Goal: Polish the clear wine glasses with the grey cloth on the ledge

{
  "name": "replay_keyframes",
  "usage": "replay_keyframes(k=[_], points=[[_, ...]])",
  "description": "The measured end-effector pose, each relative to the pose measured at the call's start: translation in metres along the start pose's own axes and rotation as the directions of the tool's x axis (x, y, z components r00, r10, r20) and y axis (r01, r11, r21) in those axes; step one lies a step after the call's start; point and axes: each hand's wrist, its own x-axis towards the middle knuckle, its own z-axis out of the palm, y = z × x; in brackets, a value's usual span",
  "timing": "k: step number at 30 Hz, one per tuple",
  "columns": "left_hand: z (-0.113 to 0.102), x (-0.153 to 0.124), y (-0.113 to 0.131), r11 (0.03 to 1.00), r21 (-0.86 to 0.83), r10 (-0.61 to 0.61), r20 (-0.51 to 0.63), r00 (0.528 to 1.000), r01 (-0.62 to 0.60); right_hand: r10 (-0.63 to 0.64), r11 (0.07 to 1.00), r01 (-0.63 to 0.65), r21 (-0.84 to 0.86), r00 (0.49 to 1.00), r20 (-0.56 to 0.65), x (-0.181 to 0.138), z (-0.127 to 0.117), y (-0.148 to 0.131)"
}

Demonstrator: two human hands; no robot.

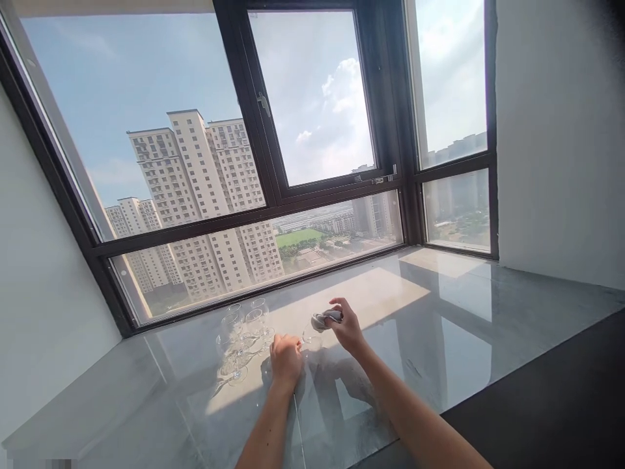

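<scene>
My left hand (286,358) is closed around the thin end of a clear stemmed glass (312,340), low over the glossy sill. The glass lies tilted, its bowl toward my right hand; its outline is faint. Crumpled in my right hand (346,326) is a greyish-white cloth (323,318), pinched between thumb and fingers and pressed at the bowl. Whether part of the cloth is inside the bowl, I cannot tell. Left of my left hand, several clear stemmed glasses (237,355) stand upright in a group on the sill.
The wide, shiny grey sill (390,339) reflects the windows and my arms. Dark window frames (336,198) run along its far side, with a handle (263,104) on one pane. A white wall (556,143) bounds the right. The sill's front edge drops to a dark area (547,404).
</scene>
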Motion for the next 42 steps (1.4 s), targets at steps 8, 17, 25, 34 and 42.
replay_keyframes(k=[8, 17, 25, 34, 42], points=[[-0.001, -0.001, 0.005, 0.992, -0.092, 0.084, -0.063, 0.995, -0.089, 0.050, 0.989, -0.073, -0.129, 0.983, -0.174, 0.005, -0.009, 0.005], [-0.006, -0.002, -0.001, 0.999, -0.045, -0.018, -0.093, 0.996, 0.014, 0.109, 0.994, -0.109, 0.019, 0.994, -0.006, 0.003, -0.010, 0.005], [-0.012, -0.001, -0.005, 0.974, -0.009, 0.224, -0.101, 0.969, -0.226, 0.245, 0.950, -0.287, 0.121, 0.928, 0.281, -0.002, -0.008, 0.005], [-0.011, 0.001, 0.001, 0.961, -0.157, 0.222, -0.051, 0.974, -0.228, 0.298, 0.867, -0.395, 0.304, 0.899, 0.319, 0.000, -0.019, -0.008], [0.000, 0.002, 0.004, 0.916, -0.306, 0.234, -0.115, 0.965, -0.259, 0.248, 0.923, -0.280, 0.266, 0.957, 0.147, 0.004, -0.019, -0.008]])
